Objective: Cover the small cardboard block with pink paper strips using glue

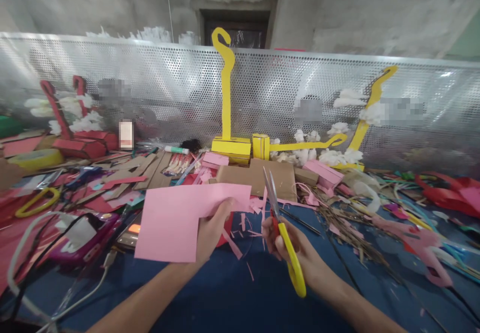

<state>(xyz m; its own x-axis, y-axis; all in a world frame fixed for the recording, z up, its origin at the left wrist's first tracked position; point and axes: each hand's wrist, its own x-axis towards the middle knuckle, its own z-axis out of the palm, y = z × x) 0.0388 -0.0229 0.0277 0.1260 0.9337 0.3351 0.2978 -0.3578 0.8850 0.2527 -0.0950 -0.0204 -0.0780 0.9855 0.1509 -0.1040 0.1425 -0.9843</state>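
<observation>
A pink sheet of paper [168,223] with an L-like outline is held up by my left hand [212,233], its thumb across the narrower right part. Scissors with yellow and red handles [288,258] are in my right hand [287,240], blades pointing up and partly apart, just right of the sheet. A thin pink strip [264,218] hangs beside the blades. Behind the hands lies a piece of brown cardboard [277,175], and small pink scraps [234,245] are scattered on the blue tabletop [232,298] between the hands.
A yellow hook-topped stand [226,98] rises before a perforated metal screen [157,88]. At left are a purple power strip [88,240], cables, yellow tape [37,159] and red hooked models [80,145]. A pink glue gun [416,238] and twigs [360,243] lie at right.
</observation>
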